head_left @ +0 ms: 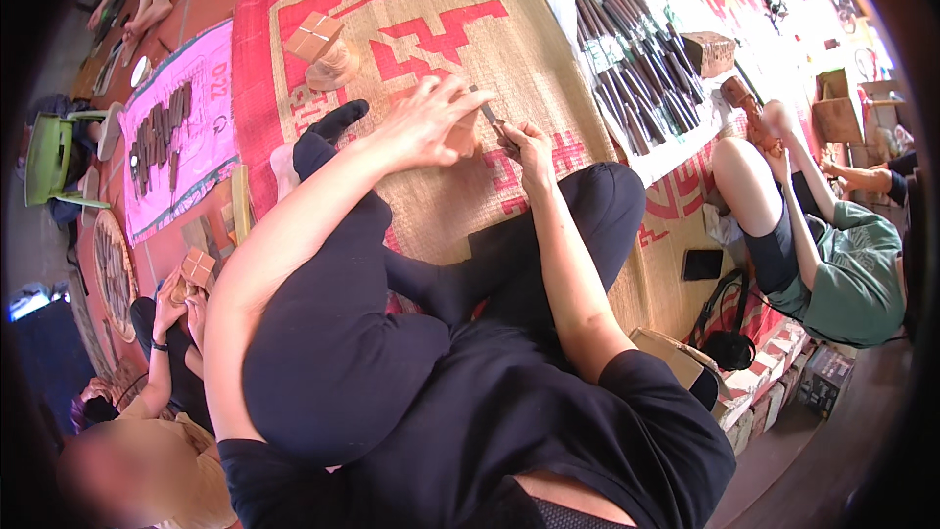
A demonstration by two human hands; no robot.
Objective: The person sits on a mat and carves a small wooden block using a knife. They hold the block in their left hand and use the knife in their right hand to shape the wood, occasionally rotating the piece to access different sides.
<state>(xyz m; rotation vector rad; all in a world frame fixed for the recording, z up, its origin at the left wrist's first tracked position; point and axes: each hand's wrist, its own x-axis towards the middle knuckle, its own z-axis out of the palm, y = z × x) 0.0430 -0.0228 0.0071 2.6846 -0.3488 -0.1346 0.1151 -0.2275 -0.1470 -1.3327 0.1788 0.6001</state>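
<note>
My left hand (431,122) arches over a brown wooden block (468,140), its fingers spread across the top and its thumb low on the near side. Most of the block is hidden beneath that hand. In my right hand (529,149) is a slim carving chisel (488,114), gripped low, with its metal blade pointing up and left towards my left fingertips. I cannot tell whether the blade touches the block. Both hands are above the woven mat, in front of my crossed legs.
Many dark-handled tools (636,64) lie on a white cloth at the right, beside a wooden block (708,53). More tools (162,137) rest on a pink sheet. A scored block (313,36) sits on a round wooden piece (335,69). Co-workers sit left and right; a phone (702,264) lies right.
</note>
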